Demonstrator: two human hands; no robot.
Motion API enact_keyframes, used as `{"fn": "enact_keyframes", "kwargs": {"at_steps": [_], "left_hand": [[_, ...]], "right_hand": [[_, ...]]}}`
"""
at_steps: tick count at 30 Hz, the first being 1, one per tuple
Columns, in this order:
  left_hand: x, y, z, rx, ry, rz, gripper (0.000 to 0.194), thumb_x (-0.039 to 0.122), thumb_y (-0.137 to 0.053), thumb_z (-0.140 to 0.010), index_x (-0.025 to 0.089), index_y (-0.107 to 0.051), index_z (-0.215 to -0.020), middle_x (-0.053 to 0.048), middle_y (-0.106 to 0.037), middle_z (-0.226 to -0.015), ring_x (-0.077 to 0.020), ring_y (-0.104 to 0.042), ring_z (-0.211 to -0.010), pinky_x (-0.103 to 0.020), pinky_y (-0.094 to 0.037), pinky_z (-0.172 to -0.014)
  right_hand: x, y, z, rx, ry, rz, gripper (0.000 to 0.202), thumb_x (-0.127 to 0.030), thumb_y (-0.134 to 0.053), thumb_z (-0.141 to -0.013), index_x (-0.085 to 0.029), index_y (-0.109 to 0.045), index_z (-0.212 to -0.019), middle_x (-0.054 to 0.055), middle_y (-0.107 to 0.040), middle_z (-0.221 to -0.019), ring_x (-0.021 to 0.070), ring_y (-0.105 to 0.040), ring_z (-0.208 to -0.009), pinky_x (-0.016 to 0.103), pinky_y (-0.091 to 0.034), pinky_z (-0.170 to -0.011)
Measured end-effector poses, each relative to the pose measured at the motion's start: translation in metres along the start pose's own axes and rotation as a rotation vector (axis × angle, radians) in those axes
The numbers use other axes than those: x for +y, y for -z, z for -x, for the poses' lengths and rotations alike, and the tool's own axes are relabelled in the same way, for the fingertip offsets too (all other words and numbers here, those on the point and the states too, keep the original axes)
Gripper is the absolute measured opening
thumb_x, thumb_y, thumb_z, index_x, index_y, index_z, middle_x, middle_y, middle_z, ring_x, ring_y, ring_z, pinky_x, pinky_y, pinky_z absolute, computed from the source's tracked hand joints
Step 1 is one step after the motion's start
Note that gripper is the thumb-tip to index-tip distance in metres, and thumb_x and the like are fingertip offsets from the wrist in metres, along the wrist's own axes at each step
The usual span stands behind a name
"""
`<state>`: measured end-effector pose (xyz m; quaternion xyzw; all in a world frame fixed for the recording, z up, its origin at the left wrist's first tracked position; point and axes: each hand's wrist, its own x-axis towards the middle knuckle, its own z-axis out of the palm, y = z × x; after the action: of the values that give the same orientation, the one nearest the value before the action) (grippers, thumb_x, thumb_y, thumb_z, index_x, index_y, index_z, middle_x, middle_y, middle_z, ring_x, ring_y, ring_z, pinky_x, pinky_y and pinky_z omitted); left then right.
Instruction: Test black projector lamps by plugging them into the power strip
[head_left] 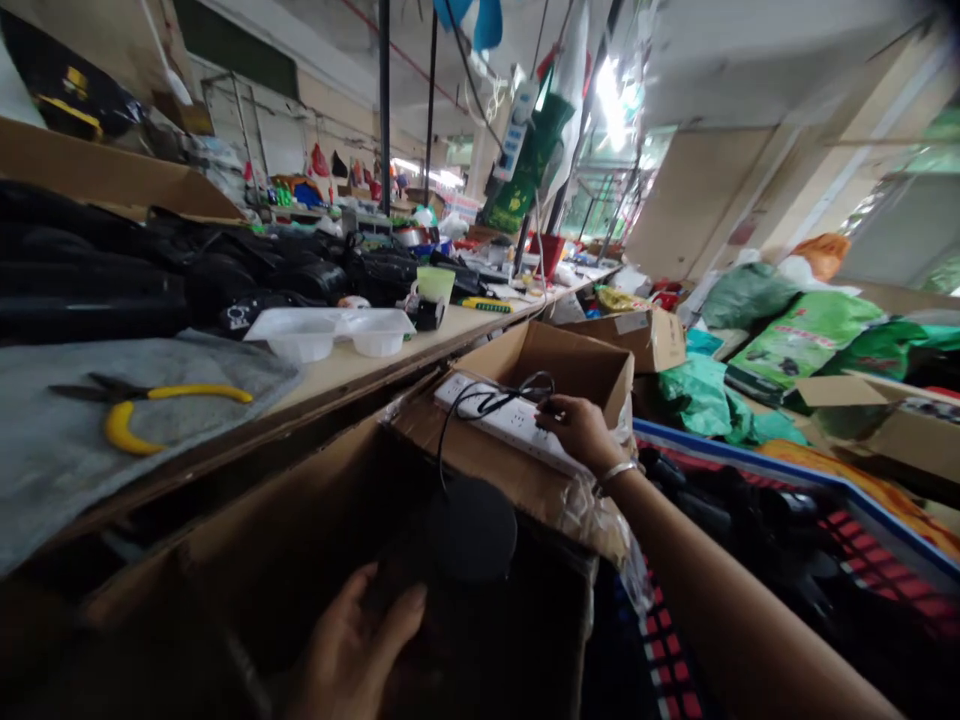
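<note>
My right hand (583,432) is closed on a black cable (487,402), just above a white power strip (517,420). The strip lies along a cardboard flap; my fingers hide the cable's end. From there the cable loops left and runs down to a round black disc (474,530), which sits over the dark inside of an open cardboard box (322,490). Below and left of the disc is my left hand (364,640), slightly blurred, its thumb and fingers apart and nothing visible between them.
Yellow-handled pliers (142,405) rest on a grey plastic sheet on the bench at left, near white plastic tubs (330,330) and heaped black parts (150,265). At right stands a blue-and-red basket (667,650) of black items. Another cardboard box (630,340) is beyond.
</note>
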<state>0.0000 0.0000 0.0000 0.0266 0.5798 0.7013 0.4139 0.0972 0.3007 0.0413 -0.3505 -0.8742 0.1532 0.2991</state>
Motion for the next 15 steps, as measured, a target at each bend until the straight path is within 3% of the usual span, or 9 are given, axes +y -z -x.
{"fn": "enact_keyframes", "kwargs": {"at_steps": [1,3,6,15], "left_hand": [[0.002,-0.001,0.001,0.062,0.008,0.01,0.054,0.024,-0.076,-0.065,0.022,-0.045,-0.108,0.001,-0.068,-0.077,-0.0168,-0.067,-0.067,-0.025,-0.055,-0.053],[0.004,-0.004,0.001,-0.064,-0.055,0.022,0.052,0.021,-0.076,-0.063,0.019,-0.048,-0.106,0.001,-0.066,-0.075,-0.0182,-0.067,-0.068,-0.025,-0.054,-0.051],[0.003,-0.005,-0.001,-0.152,-0.092,0.061,0.041,0.023,-0.073,-0.066,0.017,-0.052,-0.101,0.002,-0.065,-0.069,-0.0175,-0.066,-0.068,-0.024,-0.054,-0.052],[0.004,-0.005,-0.002,-0.17,-0.101,0.065,0.03,0.024,-0.069,-0.071,0.016,-0.049,-0.093,0.002,-0.065,-0.065,-0.0143,-0.064,-0.058,-0.023,-0.053,-0.049]], "right_hand": [[0.001,-0.003,0.002,0.021,-0.008,0.002,0.018,-0.028,-0.059,-0.072,-0.015,-0.069,-0.079,0.007,-0.07,-0.074,0.0188,-0.062,-0.068,0.028,-0.045,-0.064],[0.003,-0.007,0.006,0.056,-0.027,0.011,0.018,-0.027,-0.06,-0.071,-0.015,-0.069,-0.081,0.007,-0.071,-0.077,0.0187,-0.062,-0.069,0.028,-0.046,-0.066],[0.003,-0.012,0.01,0.087,-0.05,0.044,0.019,-0.028,-0.061,-0.072,-0.015,-0.07,-0.082,0.008,-0.072,-0.08,0.0188,-0.062,-0.07,0.03,-0.046,-0.069],[0.003,-0.016,0.013,0.151,-0.067,-0.046,0.023,-0.03,-0.061,-0.068,-0.015,-0.07,-0.082,0.007,-0.071,-0.077,0.0174,-0.06,-0.065,0.03,-0.046,-0.066]]}}
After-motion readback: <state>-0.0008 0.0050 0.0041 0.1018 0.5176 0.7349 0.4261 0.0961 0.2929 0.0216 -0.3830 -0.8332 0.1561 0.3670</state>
